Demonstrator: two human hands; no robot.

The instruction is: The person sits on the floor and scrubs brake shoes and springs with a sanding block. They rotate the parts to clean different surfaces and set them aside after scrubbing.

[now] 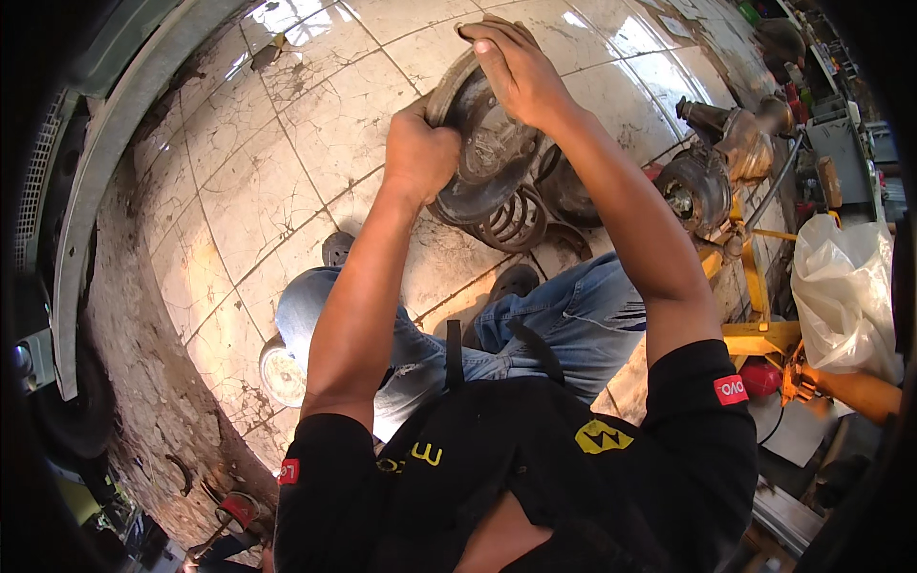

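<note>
A worn, dark round metal part [497, 143], dished with a raised rim, is held up at a tilt over the floor. My left hand [420, 153] is closed on its left rim. At its far edge my right hand [516, 72] is closed, thumb on the near side and fingers bent over the top. A small curved brown edge shows by those fingertips; I cannot tell whether it is a separate piece. Below the part lie several dark metal rings or a coil spring [516, 224], partly covered. Another dark round drum-like part [570, 191] sits behind my right forearm.
To the right stand a greasy axle housing [745, 143] with a round drum end [694, 186], a yellow metal stand [759, 277] and a clear plastic bag [841, 286]. A pale round disc [282, 371] lies by my left knee. Cracked tiles [277, 181] cover the floor.
</note>
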